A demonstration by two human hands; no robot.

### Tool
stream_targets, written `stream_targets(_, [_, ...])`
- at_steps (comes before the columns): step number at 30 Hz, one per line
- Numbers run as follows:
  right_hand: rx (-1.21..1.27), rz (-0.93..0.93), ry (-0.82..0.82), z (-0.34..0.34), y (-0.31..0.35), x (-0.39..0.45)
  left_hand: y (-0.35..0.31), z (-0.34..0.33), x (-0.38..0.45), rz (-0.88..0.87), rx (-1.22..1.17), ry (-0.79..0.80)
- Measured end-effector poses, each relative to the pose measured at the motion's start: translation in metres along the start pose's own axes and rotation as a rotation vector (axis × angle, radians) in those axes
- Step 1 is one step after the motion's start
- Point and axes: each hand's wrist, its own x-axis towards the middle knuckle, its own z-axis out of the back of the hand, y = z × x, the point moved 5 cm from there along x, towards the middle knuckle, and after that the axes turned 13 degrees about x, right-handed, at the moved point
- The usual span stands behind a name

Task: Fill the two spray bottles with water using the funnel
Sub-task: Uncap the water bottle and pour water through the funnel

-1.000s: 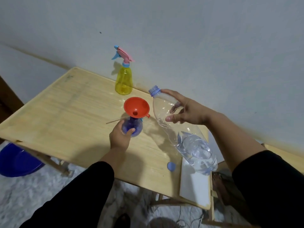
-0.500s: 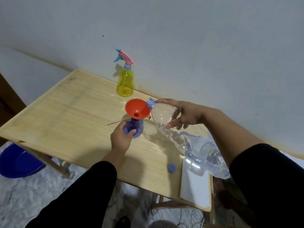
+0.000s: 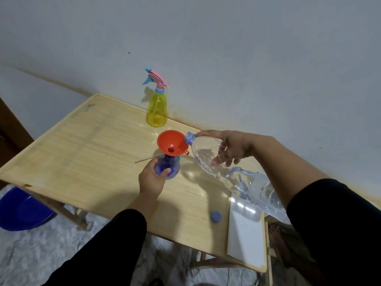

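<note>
A blue spray bottle (image 3: 172, 165) without its head stands on the wooden table (image 3: 82, 153), and a red funnel (image 3: 171, 142) sits in its neck. My left hand (image 3: 151, 179) grips the blue bottle from the near side. My right hand (image 3: 227, 148) holds a large clear water bottle (image 3: 233, 176) near its shoulder, tilted with its blue-ringed mouth at the funnel's right rim. Water sits in the bottle's lower end. A yellow spray bottle (image 3: 156, 111) with a pink and blue trigger head stands at the table's far edge.
A blue bottle cap (image 3: 216, 216) lies near the table's front edge. A thin pale tube (image 3: 144, 159) lies left of the blue bottle. A white panel (image 3: 246, 240) covers the table's right end. A blue basin (image 3: 22, 209) sits on the floor at left. A wall stands behind.
My right hand has tipped the water bottle lower and moved its mouth left to the funnel's rim. My left hand has stayed on the blue bottle.
</note>
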Motion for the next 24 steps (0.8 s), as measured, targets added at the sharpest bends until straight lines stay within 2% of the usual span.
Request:
stream_targets(8, [-0.065, -0.046, 0.022, 0.0017, -0.0023, 0.0046, -0.0015, 0.0010, -0.0012, 0.017, -0.020, 0.000])
stream_targets(24, [-0.104, -0.024, 0.008, 0.0031, 0.0006, 0.0068, 0.0010, -0.0002, 0.0000, 0.038, -0.046, -0.002])
